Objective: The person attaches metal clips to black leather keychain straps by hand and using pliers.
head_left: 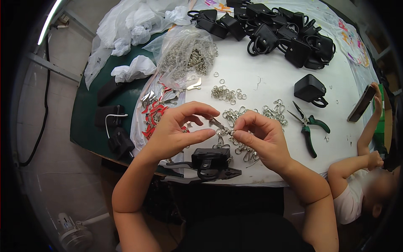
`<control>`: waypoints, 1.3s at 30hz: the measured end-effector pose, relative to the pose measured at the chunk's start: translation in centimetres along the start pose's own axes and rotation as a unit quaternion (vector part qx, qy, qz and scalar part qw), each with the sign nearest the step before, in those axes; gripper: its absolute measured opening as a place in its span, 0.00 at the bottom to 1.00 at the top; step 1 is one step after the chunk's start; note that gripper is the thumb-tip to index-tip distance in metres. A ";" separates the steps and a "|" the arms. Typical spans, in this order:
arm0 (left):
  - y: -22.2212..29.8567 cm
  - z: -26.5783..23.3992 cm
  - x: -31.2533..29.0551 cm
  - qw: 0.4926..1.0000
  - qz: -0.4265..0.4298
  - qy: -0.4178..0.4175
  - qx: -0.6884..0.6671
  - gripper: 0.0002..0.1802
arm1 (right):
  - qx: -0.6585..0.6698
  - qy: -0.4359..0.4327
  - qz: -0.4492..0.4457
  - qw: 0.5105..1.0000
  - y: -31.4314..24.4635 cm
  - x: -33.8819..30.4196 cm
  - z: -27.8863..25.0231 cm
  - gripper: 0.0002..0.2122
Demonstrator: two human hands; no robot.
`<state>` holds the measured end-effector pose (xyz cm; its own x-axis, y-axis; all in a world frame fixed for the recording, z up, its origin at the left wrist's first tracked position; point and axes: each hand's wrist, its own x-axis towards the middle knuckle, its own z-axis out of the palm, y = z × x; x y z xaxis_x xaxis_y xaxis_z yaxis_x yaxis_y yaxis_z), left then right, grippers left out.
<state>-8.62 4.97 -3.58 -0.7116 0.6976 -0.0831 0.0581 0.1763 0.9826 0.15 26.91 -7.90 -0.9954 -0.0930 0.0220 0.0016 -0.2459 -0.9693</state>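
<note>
Above the near middle of the white work surface, my left hand (178, 128) has its thumb and index finger spread apart. A small silvery metal piece (217, 123) shows in the gap beside its fingertips, reaching toward my right hand. My right hand (262, 136) pinches thumb and index finger together on a small metal part, mostly hidden by the fingertips. Beneath both hands lie loose metal snap hooks (247, 154). Close below my left hand is a black boxy pouch (210, 158), with grey-handled pliers (231, 173) in front of it.
Small metal rings (228, 94) lie beyond my hands, near a clear bag of metal hardware (184, 59). Red and silver pieces (154, 117) are heaped left. Green-handled pliers (308, 130) and black pouches (310, 89) lie right. A child (352, 189) holds a phone (362, 104).
</note>
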 end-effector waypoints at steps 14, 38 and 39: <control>3.2 3.3 -2.5 0.975 0.097 0.131 0.151 0.09 | -0.124 -0.032 -0.176 0.976 -1.1 -0.1 -0.1 0.05; 0.4 5.1 -6.2 0.940 0.181 0.202 0.205 0.21 | 0.393 -0.210 0.098 0.890 -0.6 0.4 -2.6 0.09; -0.3 4.9 -5.7 0.940 0.192 0.213 0.186 0.19 | 0.332 -0.204 0.086 0.917 -1.0 0.3 -2.6 0.07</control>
<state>-1.11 4.37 -4.18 -0.7992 0.4329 0.4169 0.5522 0.2548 0.7939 -0.43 29.61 -7.56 -0.8562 -0.5061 0.1040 0.3481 -0.7138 -0.6078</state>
